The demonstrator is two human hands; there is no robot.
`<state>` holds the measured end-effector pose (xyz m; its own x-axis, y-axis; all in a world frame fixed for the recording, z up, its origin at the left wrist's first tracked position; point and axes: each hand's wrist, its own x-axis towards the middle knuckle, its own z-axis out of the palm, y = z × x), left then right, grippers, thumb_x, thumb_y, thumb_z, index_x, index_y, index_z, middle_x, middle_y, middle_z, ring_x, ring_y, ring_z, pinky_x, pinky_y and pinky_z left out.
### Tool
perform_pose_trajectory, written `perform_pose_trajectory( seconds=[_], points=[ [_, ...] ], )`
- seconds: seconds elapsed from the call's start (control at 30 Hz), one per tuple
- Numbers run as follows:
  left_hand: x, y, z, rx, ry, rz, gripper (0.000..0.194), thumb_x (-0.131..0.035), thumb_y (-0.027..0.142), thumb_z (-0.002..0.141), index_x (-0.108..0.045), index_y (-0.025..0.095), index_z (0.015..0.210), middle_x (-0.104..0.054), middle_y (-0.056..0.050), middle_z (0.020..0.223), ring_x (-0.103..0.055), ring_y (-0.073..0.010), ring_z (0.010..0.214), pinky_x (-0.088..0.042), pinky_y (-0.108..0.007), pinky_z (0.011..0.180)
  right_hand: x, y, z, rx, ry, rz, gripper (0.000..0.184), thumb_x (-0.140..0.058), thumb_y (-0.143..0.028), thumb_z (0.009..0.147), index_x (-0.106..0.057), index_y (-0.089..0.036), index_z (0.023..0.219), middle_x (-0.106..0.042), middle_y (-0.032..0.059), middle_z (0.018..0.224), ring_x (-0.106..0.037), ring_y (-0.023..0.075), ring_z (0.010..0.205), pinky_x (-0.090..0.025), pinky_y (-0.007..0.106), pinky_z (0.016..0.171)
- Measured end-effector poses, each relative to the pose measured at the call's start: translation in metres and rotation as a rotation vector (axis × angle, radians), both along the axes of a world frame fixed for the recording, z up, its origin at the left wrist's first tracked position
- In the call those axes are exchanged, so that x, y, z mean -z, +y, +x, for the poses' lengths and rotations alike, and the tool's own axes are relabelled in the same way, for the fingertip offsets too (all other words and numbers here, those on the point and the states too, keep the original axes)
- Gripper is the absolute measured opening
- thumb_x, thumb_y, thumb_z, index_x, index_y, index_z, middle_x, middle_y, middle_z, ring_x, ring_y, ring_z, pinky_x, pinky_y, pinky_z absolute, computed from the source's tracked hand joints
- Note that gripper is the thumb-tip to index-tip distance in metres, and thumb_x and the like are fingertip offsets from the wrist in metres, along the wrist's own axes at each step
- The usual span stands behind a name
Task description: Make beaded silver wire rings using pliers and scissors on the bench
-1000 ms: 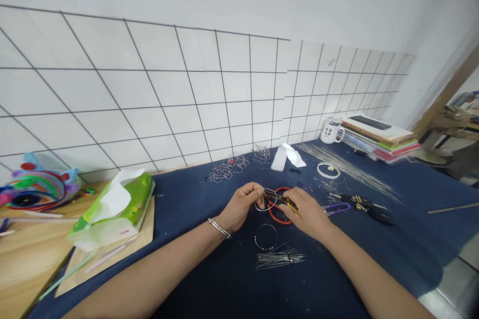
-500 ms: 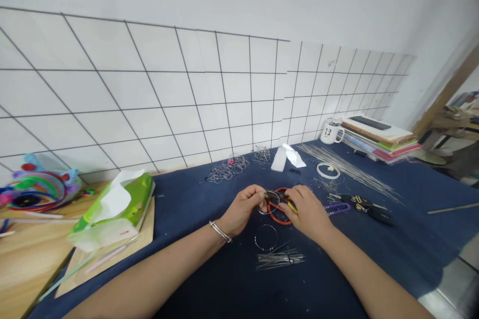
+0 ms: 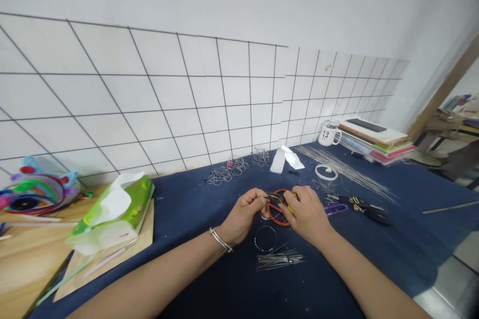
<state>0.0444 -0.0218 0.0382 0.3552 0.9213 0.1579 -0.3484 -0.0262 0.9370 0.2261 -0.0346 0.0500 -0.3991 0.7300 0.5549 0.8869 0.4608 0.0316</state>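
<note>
My left hand [image 3: 249, 209] pinches a thin wire ring [image 3: 265, 218] between thumb and fingers. Closed around the yellow handles of a pair of pliers [image 3: 275, 196] is my right hand [image 3: 307, 212]. The dark jaws of the pliers meet the wire close to my left fingertips; my fingers partly hide that spot. Just behind, an orange-red ring [image 3: 279, 219] lies on the dark blue cloth. A second wire ring with small beads [image 3: 265, 239] rests below my hands. Nearer still lies a bundle of short wires [image 3: 279, 259].
Tangled wire rings [image 3: 228, 170] lie by the tiled wall. At right are long wires [image 3: 348, 172], a white coil [image 3: 326, 172], purple snips [image 3: 336, 209], keys [image 3: 368, 209], a mug [image 3: 328, 134] and stacked books [image 3: 377, 139]. A green tissue pack [image 3: 130, 209] sits left.
The pliers and my right hand have turned slightly, and the wire ring shows at a different angle between my hands. The whole view has shifted a little.
</note>
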Motion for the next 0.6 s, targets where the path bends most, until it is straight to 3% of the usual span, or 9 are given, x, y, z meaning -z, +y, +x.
perform_pose_trajectory(
  seconds=[0.6],
  points=[
    [-0.0042,-0.0047,0.001,0.025,0.008,0.02,0.014,-0.048,0.021,0.081,-0.046,0.014,0.068,-0.049,0.003,0.057,-0.046,-0.0082,0.054,-0.036,-0.023,0.063,0.0092,0.002,0.0038,-0.059,-0.052,0.121,0.02,-0.043,-0.029,0.084,-0.057,-0.016,0.09,-0.047,0.0069,0.075,-0.041,0.0173,0.072,-0.035,0.031,0.068]
  ],
)
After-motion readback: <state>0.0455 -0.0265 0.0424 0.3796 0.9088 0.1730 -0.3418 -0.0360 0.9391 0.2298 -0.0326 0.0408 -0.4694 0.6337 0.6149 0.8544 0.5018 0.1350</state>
